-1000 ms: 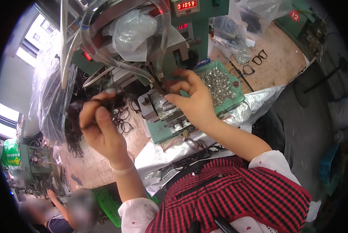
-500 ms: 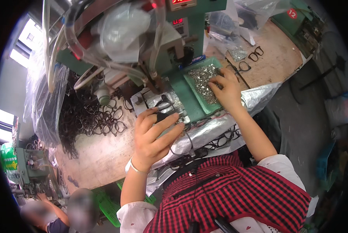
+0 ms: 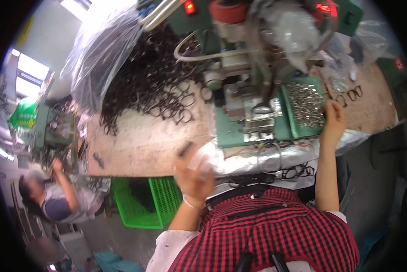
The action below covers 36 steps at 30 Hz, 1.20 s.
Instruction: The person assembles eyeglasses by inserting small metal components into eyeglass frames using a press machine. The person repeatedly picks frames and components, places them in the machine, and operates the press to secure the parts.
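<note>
My left hand [image 3: 194,179] is raised off the bench, over its front edge and left of the machine. It is smeared by motion, and a small dark piece [image 3: 186,148] shows at its fingertips; whether it is held or worn cannot be made out. My right hand [image 3: 334,121] is at the right rim of a green tray [image 3: 306,134] filled with small shiny metal parts [image 3: 305,104]. Its fingers are bent together, and what they hold, if anything, is hidden. Between the hands sits the machine's metal fixture [image 3: 260,121] on a green base.
Dark eyeglass frames [image 3: 153,72] are heaped at the back left beside a clear plastic bag [image 3: 101,59]. More frames [image 3: 354,94] lie right of the tray. A foil-wrapped edge [image 3: 244,164] runs along the front. A green crate [image 3: 156,208] and another person [image 3: 63,195] are at lower left.
My left hand has come away from the fixture, toward the left and the bench edge. My right hand has drawn back from the metal parts to the tray's right rim. The view has swung left.
</note>
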### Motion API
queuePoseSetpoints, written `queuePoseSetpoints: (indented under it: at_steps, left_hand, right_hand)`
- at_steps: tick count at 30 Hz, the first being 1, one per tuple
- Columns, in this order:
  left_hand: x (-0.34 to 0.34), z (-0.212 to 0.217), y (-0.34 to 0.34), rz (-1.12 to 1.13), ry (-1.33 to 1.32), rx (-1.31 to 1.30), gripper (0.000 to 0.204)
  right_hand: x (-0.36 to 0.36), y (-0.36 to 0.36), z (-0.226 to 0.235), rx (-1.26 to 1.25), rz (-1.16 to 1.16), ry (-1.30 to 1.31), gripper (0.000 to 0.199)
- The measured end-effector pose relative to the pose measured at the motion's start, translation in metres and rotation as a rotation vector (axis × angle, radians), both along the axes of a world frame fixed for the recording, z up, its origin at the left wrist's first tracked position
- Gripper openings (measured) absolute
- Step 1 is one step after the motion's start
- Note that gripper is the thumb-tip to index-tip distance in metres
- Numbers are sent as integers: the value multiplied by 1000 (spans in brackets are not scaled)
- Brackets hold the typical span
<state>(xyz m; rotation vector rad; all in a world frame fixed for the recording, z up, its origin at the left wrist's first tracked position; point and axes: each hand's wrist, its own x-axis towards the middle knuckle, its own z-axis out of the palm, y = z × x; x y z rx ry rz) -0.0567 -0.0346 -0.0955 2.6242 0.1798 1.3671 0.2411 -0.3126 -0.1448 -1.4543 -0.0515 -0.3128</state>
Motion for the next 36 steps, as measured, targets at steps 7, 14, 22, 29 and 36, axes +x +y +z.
queuePoseSetpoints:
  at_steps: [7,14,22,29,36]
  left_hand:
    - [-4,71,140,335,-132,-528,21]
    - [115,-22,124,496,708,96,21]
    - [68,-41,176,463,237,139,19]
    - [47,66,142,-67,-96,-302,17]
    - [45,39,62,-749,-317,-898,26]
  right_hand:
    - [-5,60,20,112,118,-22,18]
    - [-16,67,40,-225,203,-63,14]
    - [-45,-14,43,-466,106,-56,15]
    - [-50,70,127,-449,489,-310,13]
    - [-68,123,93,0,486,-100,36]
